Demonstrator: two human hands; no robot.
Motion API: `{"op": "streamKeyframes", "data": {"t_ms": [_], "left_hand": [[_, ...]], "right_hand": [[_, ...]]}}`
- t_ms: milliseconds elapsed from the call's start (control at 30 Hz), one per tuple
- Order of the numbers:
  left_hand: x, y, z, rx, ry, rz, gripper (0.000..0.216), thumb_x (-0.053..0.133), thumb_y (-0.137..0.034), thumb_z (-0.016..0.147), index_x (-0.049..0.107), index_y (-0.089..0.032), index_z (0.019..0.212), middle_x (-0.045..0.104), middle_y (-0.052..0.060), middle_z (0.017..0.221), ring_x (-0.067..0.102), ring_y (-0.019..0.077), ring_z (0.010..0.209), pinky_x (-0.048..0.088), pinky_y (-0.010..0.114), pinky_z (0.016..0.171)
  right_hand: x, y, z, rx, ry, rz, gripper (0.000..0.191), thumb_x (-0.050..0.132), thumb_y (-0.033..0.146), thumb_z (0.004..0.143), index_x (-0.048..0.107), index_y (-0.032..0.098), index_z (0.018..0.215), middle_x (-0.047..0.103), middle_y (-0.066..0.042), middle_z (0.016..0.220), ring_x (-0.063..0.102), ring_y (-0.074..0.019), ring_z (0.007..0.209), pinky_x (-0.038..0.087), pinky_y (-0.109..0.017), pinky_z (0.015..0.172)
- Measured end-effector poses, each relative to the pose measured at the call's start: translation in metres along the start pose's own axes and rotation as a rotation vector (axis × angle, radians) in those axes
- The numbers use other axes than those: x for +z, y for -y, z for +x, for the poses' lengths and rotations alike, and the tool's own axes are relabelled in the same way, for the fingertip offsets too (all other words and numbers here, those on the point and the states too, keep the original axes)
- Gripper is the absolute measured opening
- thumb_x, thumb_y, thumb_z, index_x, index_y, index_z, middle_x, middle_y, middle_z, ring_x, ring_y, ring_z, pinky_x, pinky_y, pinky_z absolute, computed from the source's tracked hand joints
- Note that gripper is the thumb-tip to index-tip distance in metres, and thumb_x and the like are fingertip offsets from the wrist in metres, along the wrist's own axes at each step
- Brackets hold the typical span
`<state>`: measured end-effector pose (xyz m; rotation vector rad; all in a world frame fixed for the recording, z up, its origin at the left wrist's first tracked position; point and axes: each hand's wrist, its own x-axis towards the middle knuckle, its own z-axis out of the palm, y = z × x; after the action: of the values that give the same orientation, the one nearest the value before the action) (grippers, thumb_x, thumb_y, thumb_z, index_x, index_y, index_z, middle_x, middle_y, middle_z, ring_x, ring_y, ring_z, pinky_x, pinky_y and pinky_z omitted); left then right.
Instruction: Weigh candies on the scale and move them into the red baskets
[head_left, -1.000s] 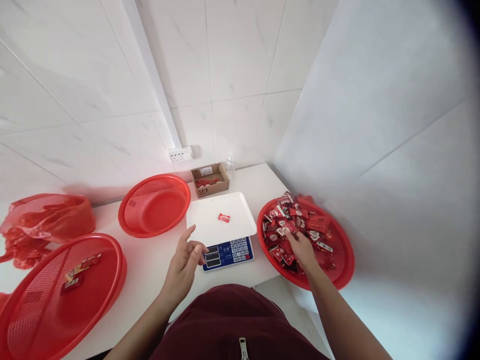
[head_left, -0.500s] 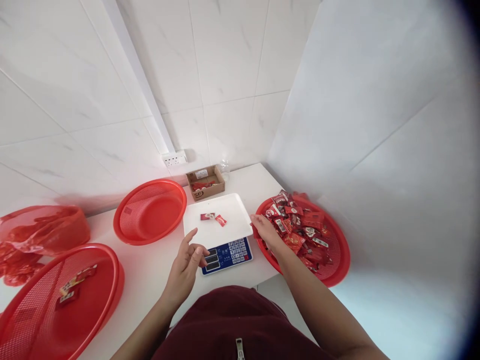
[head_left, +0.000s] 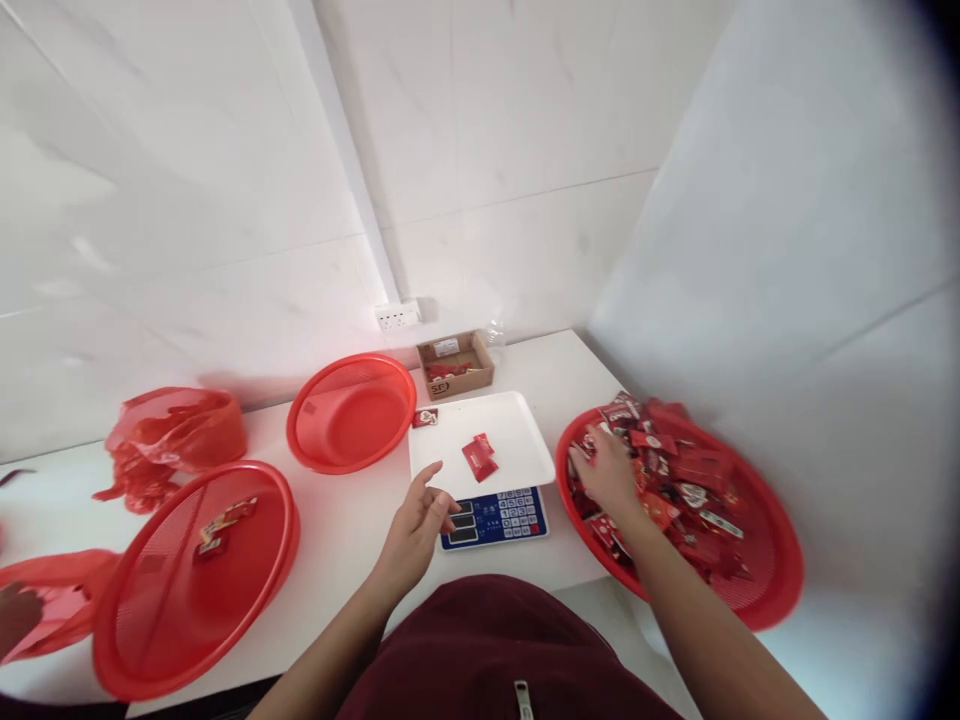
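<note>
- Right hand (head_left: 606, 475): fingers bent among the red packets (head_left: 697, 464); whether gripping one, I cannot tell.
- Left hand (head_left: 412, 535): loosely open, empty, by the scale (head_left: 491, 524).
- Packet basket (head_left: 784, 570): at the tabletop's (head_left: 345, 545) right edge.
- Apparent step: picking out packets; next calls for a light pinch.

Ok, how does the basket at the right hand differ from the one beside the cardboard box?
The right basket holds a heap of wrapped packets; the basket beside the box shows its red floor. The right hand is inside the right basket, away from the other. The right basket looks larger in view than the other. Both are red, with perforated sides.
</note>
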<state>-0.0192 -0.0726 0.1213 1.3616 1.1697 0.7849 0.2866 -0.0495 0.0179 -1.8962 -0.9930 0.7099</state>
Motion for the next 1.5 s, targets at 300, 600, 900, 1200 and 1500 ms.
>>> {"op": "streamKeyframes", "data": {"t_ms": [300, 600, 900, 1200, 1500], "left_hand": [[-0.002, 0.010, 0.003, -0.086, 0.009, 0.011, 0.052, 0.046, -0.046, 0.085, 0.038, -0.019, 0.129, 0.059, 0.001, 0.084, 0.056, 0.0123, 0.067, 0.048, 0.030, 0.069], [0.003, 0.010, 0.002, -0.107, 0.071, 0.027, 0.049, 0.048, -0.045, 0.084, 0.042, -0.020, 0.126, 0.058, 0.000, 0.084, 0.056, 0.0129, 0.069, 0.047, 0.032, 0.072], [0.000, 0.018, -0.006, -0.106, 0.064, 0.039, 0.044, 0.047, -0.041, 0.086, 0.042, -0.021, 0.125, 0.056, 0.000, 0.085, 0.055, 0.0131, 0.071, 0.046, 0.031, 0.072], [-0.005, 0.019, -0.013, -0.105, 0.052, 0.040, 0.044, 0.047, -0.039, 0.085, 0.043, -0.019, 0.124, 0.055, 0.000, 0.083, 0.053, 0.0129, 0.071, 0.044, 0.030, 0.072], [-0.019, 0.037, -0.022, -0.151, -0.009, 0.027, 0.040, 0.048, -0.038, 0.084, 0.046, -0.021, 0.120, 0.056, 0.000, 0.081, 0.053, 0.0130, 0.069, 0.045, 0.030, 0.069]], "right_hand": [[-0.033, -0.095, -0.026, -0.190, -0.018, -0.923, 0.057, 0.037, 0.045, 0.083, 0.045, 0.019, 0.133, 0.038, -0.016, 0.143, 0.019, -0.0379, 0.136, 0.030, -0.064, 0.095], [-0.036, -0.099, -0.028, -0.330, -0.044, -0.780, 0.040, 0.034, 0.030, 0.082, 0.062, 0.016, 0.108, 0.066, -0.013, 0.107, 0.055, -0.0289, 0.102, 0.044, -0.045, 0.087], [-0.051, -0.058, -0.010, -0.075, -0.375, -0.446, 0.056, 0.033, 0.039, 0.081, 0.054, 0.005, 0.120, 0.063, -0.022, 0.110, 0.059, -0.0330, 0.098, 0.043, -0.046, 0.086], [0.021, 0.006, -0.012, -0.105, 0.077, -0.204, 0.044, 0.048, 0.053, 0.072, 0.068, 0.019, 0.090, 0.070, -0.011, 0.094, 0.062, -0.0259, 0.088, 0.045, -0.038, 0.083], [0.053, 0.006, -0.009, -0.091, 0.149, -0.115, 0.041, 0.045, 0.049, 0.074, 0.067, 0.019, 0.091, 0.070, -0.010, 0.100, 0.061, -0.0251, 0.098, 0.044, -0.039, 0.090]]}}
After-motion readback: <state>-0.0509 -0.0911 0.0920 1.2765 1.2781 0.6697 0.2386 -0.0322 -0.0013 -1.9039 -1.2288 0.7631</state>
